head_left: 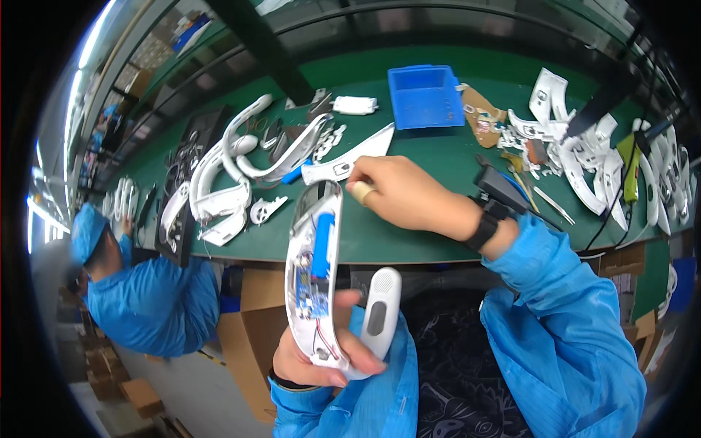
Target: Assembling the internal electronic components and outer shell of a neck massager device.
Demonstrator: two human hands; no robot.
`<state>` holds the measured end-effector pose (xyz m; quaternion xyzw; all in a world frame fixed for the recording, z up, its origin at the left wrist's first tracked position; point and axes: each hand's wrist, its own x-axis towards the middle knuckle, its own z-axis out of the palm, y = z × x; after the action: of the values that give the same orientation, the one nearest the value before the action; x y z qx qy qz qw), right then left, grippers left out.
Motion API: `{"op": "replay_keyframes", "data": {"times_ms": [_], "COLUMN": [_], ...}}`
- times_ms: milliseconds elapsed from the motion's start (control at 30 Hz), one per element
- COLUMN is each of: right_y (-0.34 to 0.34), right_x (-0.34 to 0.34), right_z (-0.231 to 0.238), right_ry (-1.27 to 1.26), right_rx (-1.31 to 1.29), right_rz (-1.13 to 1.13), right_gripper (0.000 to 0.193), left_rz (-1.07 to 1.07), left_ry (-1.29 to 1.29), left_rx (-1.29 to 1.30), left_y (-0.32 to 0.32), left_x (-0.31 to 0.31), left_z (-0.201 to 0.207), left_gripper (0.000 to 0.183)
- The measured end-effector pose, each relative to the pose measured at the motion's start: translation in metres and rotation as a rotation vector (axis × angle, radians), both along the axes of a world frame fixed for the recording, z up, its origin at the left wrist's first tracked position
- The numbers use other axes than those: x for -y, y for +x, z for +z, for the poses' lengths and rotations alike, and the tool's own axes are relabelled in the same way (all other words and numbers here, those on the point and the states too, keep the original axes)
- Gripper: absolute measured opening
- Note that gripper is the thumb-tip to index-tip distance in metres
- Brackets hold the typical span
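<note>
My left hand (318, 369) grips an opened white U-shaped device (291, 299) above my lap. Its exposed arm holds a blue battery cell (322, 244), a blue circuit board (312, 296) and thin red and dark wires. The other arm (380, 314) is closed, with an oblong grey pad and a perforated end. Over the bench's front part, my right hand (405, 191) has its fingers curled together, with a pale yellow cover on one finger. Its fingertips are beside a white curved shell (359, 155); whether they pinch anything is hidden.
Left on the green bench (431, 244) lie white curved housings (212, 175) and a dark tray (174, 232). A blue bin (427, 98) stands behind. To the right are a black corded tool (504, 191), tweezers (553, 204) and piled white shells (580, 171). A co-worker (157, 299) sits at left.
</note>
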<state>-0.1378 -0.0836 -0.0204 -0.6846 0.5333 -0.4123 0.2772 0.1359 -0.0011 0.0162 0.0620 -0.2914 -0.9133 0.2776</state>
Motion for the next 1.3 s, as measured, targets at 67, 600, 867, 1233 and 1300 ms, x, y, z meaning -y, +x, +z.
{"op": "replay_keyframes", "data": {"times_ms": [67,600,867,1233,1300], "right_y": [0.007,0.025,0.023,0.02,0.023], "right_x": [-0.018,-0.134,-0.131,-0.129,-0.131], "right_z": [0.013,0.037,0.044,0.044,0.044], "right_ry": [0.171,0.492,0.777,0.782,0.719], "right_rx": [0.087,0.716,0.852,0.924,0.875], "right_rz": [0.0,0.337,0.234,0.206,0.206], "right_gripper": [0.023,0.039,0.033,0.026,0.026], "left_rz": [0.264,0.164,0.183,0.332,0.34], "left_ry": [-0.058,-0.063,-0.033,0.023,-0.008], "left_rx": [0.028,-0.13,-0.078,-0.237,-0.199], "left_y": [-0.007,-0.065,-0.076,-0.099,-0.098], "left_x": [-0.009,0.024,0.019,0.001,0.002], "left_z": [0.003,-0.042,-0.054,-0.056,-0.055], "left_gripper": [0.095,0.079,0.073,0.069,0.072]}}
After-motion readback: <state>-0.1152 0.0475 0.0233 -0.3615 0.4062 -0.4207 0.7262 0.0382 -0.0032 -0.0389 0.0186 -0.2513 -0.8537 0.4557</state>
